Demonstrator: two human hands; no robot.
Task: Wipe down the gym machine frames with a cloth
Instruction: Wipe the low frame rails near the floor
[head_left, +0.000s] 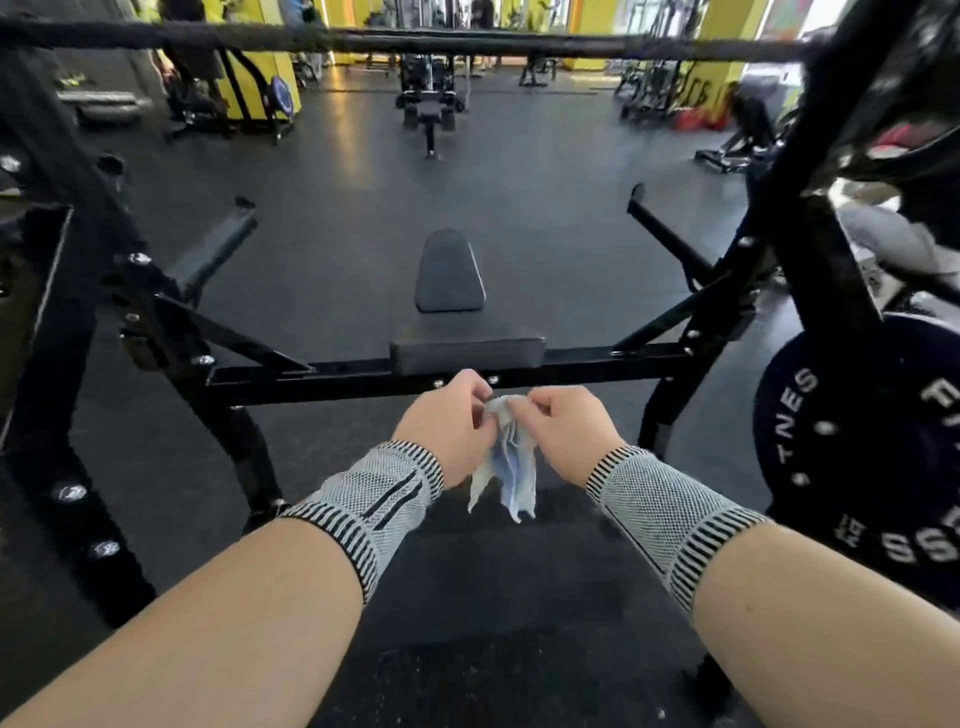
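Both hands (506, 423) pinch a limp, crumpled cloth (506, 467).

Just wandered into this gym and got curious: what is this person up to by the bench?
A person stands behind a black bench-press frame, holding a small pale blue cloth with both hands. The left hand and right hand pinch its top edge, and the rest hangs loose below. The cloth is not on the frame yet, so wiping is not under way at this moment. A weight plate sits at the right.
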